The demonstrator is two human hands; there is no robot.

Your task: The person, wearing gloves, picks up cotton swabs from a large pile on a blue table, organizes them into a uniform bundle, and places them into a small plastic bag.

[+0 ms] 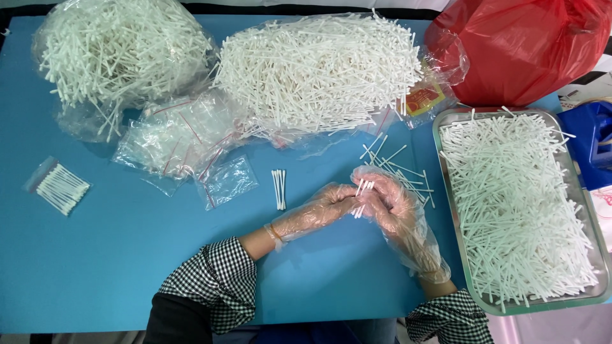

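Both my hands wear loose clear plastic gloves and meet over the blue table (95, 267). My right hand (392, 204) grips a small bunch of white cotton swabs (362, 191), their tips sticking up and down out of the fist. My left hand (319, 209) reaches across, and its fingertips touch the same bunch from the left. Three swabs (279, 188) lie side by side on the table just left of my hands. Several loose swabs (398, 167) are scattered behind my right hand.
A metal tray (446, 165) full of swabs stands at the right. Two big heaps of swabs in clear plastic (319, 70) (121, 51) lie at the back, empty small zip bags (185, 137) before them. A filled packet (58, 186) lies far left. A red bag (523, 44) sits back right.
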